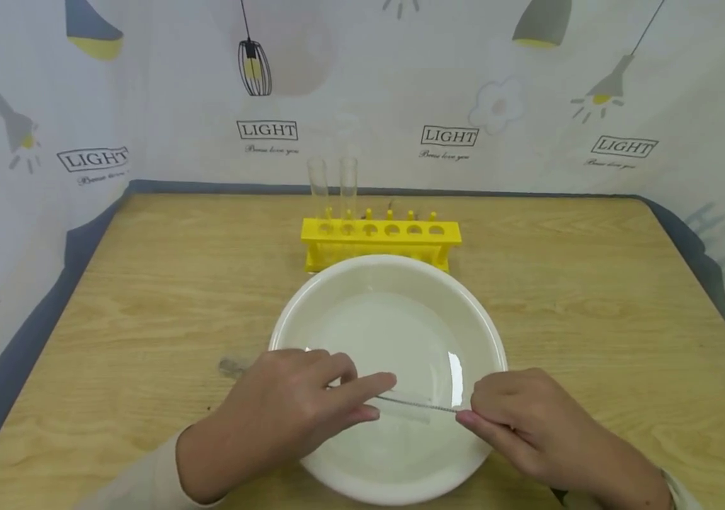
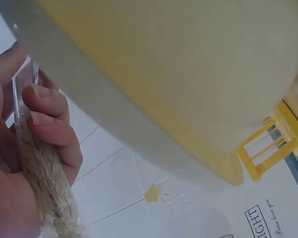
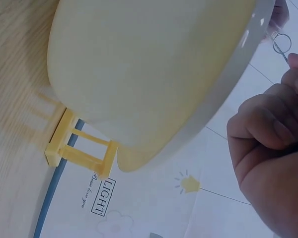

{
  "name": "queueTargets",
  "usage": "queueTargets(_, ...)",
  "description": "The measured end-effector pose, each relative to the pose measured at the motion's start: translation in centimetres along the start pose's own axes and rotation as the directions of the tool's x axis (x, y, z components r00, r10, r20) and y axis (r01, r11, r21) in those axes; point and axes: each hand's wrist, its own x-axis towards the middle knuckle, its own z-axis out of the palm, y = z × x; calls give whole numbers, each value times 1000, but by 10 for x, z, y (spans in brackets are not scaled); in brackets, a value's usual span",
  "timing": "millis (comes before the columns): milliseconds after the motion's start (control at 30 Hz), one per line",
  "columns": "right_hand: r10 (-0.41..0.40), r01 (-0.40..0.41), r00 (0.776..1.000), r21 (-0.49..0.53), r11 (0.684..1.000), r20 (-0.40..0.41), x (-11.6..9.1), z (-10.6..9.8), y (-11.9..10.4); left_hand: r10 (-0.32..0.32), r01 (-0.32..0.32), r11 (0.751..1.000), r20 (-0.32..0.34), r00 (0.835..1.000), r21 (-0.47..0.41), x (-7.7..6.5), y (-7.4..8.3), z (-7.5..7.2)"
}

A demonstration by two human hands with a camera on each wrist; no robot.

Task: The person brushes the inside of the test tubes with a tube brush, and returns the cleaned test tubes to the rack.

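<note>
Over the front half of a white basin (image 1: 388, 319), my left hand (image 1: 292, 397) grips a clear test tube (image 1: 416, 414), whose open end points right. Inside the tube lies a test tube brush; its pale bristles (image 2: 44, 173) show along the palm in the left wrist view. The bristle end (image 1: 231, 367) reaches out past the left side of the hand. From the tube's mouth runs the brush's thin twisted wire handle (image 1: 416, 404), pinched by my right hand (image 1: 531, 425) near the basin's right rim. In the right wrist view the right fingers are curled.
Behind the basin stands a yellow test tube rack (image 1: 381, 232), with two clear test tubes (image 1: 348, 177) upright in its left holes. A wooden table (image 1: 592, 297) bears it all. Patterned cloth (image 1: 369, 92) hangs around the back and sides.
</note>
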Motion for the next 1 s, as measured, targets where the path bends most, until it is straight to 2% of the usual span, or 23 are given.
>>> queueTargets(267, -26, 26, 999, 44, 999, -19, -1, -5, 4, -1, 1, 1000, -36, 999, -6, 0, -8, -5)
queueTargets(433, 36, -38, 999, 106, 994, 21, -8, -15, 14, -22, 20, 999, -41, 999, -33, -2, -14, -7)
queueTargets(533, 46, -52, 998, 158, 986, 41, -12, -21, 22, -54, 53, 997, -11, 998, -60, -3, -16, -9)
queueTargets(667, 18, -25, 999, 257, 966, 30, -14, -28, 31, -78, 78, 995, 3, 997, -67, -3, -18, -11)
queueTargets(767, 17, -26, 999, 325, 945, 29, -15, -34, 34, -75, 74, 996, -17, 997, -54, -2, -20, -11)
queueTargets(1000, 59, -73, 997, 412, 908, 48, -22, -44, 42, -105, 104, 993, 0, 995, -50, -3, -23, -15)
